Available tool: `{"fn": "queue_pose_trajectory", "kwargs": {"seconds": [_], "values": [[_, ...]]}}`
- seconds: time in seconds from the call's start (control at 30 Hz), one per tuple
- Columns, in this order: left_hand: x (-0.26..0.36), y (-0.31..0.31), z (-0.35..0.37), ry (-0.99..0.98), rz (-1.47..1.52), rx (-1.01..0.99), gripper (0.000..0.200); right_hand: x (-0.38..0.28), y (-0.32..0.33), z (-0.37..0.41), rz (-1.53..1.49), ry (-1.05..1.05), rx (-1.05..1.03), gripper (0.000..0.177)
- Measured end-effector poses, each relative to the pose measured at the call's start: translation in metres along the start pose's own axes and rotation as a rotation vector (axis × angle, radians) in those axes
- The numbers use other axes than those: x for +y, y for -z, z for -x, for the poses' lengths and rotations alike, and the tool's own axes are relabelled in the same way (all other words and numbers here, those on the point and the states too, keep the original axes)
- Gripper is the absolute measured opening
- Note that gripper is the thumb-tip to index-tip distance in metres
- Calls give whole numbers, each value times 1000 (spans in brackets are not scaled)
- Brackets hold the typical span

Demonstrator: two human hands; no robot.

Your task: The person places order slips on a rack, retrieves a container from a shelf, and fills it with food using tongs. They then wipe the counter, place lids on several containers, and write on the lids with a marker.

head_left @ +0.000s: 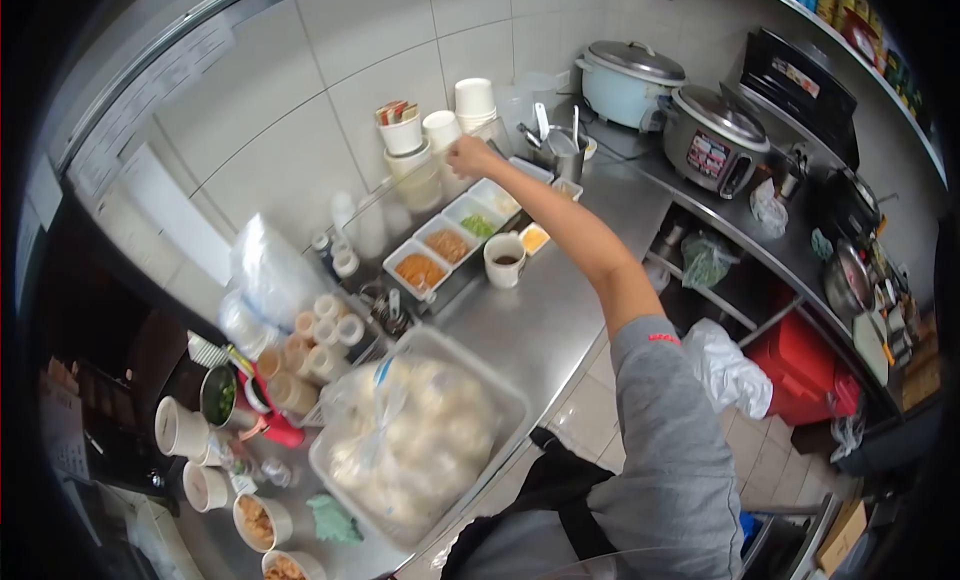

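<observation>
Above the row of food trays, the right hand reaches toward the tiled wall, just beside the white cup in view. Its fingers appear curled; whether they are clamped on the cup, or only near it, cannot be told. The cup stands behind the trays, between the packet tub and the taller cup stack. The left hand is out of view.

For a sound reach, keep the forearm raised — bare skin should clear the open food. Hold it away from the mug of dark liquid on the desk; a low sweep could tip it. Any grip belongs on the cup's outer side, lightly pressed — a thin side probably dents easily, and the close neighbours could topple.
</observation>
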State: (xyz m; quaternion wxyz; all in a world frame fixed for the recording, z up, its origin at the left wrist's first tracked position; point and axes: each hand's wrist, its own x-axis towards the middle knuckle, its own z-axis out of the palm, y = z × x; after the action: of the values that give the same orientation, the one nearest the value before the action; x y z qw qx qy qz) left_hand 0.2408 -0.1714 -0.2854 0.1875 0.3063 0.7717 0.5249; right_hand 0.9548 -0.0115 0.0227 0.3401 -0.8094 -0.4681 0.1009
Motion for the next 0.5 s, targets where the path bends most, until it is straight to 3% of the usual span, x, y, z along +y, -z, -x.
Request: {"fn": "queue_pose_trajectory", "kwargs": {"seconds": [0.13,0.2,0.27,0.3,0.33,0.37,0.4,0.47,0.5], "values": [[13,-56,21,-12,-99,71,49,155,-10,-88,263,-9,225,20],[6,-61,23,15,-144,128,49,187,10,-90,407,-133,132,22],[-16,-50,24,62,-173,206,50,244,11,-115,515,98,324,25],[-30,-41,24,81,-172,243,50,268,10,-119,509,268,622,27],[-47,-35,25,90,-179,283,50,280,22,-128,579,107,413,31],[-65,-27,26,82,-202,322,50,270,34,-120,553,92,436,33],[-85,-20,26,15,-260,351,50,302,37,-136,582,125,396,45],[-137,-14,23,-387,-618,455,51,324,45,-148,611,197,293,70],[-167,-17,24,-564,-788,583,51,287,55,-132,624,-64,93,66]]}}
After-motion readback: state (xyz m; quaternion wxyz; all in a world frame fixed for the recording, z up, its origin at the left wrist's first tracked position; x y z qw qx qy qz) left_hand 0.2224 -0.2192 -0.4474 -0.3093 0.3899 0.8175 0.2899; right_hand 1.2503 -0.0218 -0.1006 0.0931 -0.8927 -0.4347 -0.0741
